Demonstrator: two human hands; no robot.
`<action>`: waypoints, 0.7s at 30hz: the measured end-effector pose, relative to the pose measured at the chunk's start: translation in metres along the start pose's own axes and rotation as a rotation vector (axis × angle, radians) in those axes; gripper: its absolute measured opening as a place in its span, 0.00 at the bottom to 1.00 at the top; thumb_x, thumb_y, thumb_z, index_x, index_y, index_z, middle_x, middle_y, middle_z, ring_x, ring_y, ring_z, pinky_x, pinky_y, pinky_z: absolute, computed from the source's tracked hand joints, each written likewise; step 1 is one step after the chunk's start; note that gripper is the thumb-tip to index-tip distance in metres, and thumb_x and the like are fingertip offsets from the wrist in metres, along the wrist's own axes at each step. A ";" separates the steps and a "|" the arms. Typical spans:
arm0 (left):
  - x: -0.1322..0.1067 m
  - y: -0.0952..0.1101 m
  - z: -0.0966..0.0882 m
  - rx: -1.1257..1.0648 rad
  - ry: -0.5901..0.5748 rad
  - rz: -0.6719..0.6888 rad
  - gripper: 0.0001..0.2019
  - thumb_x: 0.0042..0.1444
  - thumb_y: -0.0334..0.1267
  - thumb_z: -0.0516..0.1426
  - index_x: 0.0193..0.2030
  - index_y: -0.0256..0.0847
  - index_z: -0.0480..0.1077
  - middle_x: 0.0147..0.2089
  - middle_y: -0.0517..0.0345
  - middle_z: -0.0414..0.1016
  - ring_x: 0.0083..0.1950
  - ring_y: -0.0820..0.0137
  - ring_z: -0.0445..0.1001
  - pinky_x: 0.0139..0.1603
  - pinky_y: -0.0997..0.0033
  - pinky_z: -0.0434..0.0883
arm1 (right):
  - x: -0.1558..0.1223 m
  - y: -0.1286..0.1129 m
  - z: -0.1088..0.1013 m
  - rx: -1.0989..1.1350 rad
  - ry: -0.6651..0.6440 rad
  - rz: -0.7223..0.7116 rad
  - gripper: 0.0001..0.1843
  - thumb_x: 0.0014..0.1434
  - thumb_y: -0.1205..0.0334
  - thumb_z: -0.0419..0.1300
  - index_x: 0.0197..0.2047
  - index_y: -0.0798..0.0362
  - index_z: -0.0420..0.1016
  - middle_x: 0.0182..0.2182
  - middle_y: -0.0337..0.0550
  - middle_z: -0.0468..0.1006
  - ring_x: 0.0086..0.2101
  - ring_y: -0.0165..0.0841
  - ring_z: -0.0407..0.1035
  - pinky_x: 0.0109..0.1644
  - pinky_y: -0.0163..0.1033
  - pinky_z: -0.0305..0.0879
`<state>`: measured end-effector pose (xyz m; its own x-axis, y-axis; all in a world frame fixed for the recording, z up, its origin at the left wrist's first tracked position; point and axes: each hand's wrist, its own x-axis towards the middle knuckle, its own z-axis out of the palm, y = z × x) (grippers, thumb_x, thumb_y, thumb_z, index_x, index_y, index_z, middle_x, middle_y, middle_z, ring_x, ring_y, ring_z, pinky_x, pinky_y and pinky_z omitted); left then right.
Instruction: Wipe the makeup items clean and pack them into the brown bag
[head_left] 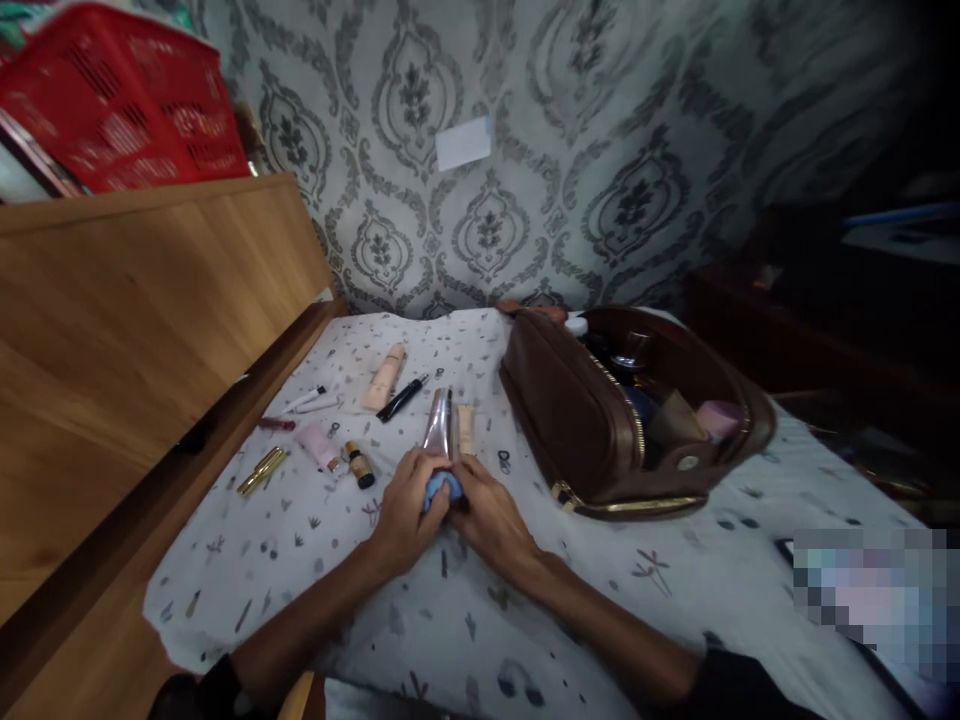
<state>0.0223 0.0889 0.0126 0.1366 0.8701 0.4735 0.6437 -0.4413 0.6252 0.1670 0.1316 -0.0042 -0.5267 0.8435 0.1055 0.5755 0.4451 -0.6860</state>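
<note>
My left hand (pixel 411 508) and my right hand (pixel 491 512) meet over the white patterned cloth, both closed around a small rounded blue object (pixel 441 490). Fingers cover much of it, so its kind is unclear. Just beyond my fingertips is a silver squeeze tube (pixel 439 420), and right beside it a slim beige tube (pixel 466 428). Farther back lie a peach-coloured tube (pixel 385 376) and a black pen-like cosmetic (pixel 403 398). To the left are a small dark bottle with a gold label (pixel 359 465), a pink tube (pixel 321 447) and a gold lipstick-like tube (pixel 262 471).
An unzipped brown leather bag (pixel 570 400) stands on the right, holding a pink sponge (pixel 718 420) and other items. Wooden furniture (pixel 150 300) borders the left side, topped by a red plastic basket (pixel 127 100). A phone-like device, pixelated (pixel 870 600), lies at lower right.
</note>
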 end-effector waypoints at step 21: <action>0.029 0.034 0.027 -0.648 0.002 -0.720 0.21 0.42 0.49 0.68 0.41 0.39 0.80 0.49 0.50 0.81 0.57 0.53 0.75 0.57 0.63 0.72 | -0.052 0.010 -0.034 0.774 0.401 -0.164 0.25 0.48 0.43 0.71 0.44 0.51 0.80 0.34 0.39 0.69 0.34 0.32 0.65 0.35 0.35 0.64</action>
<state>0.0687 0.1052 0.0309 -0.1300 0.9792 -0.1558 0.0321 0.1612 0.9864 0.2217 0.1024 0.0080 -0.2229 0.8936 0.3895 -0.1490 0.3636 -0.9196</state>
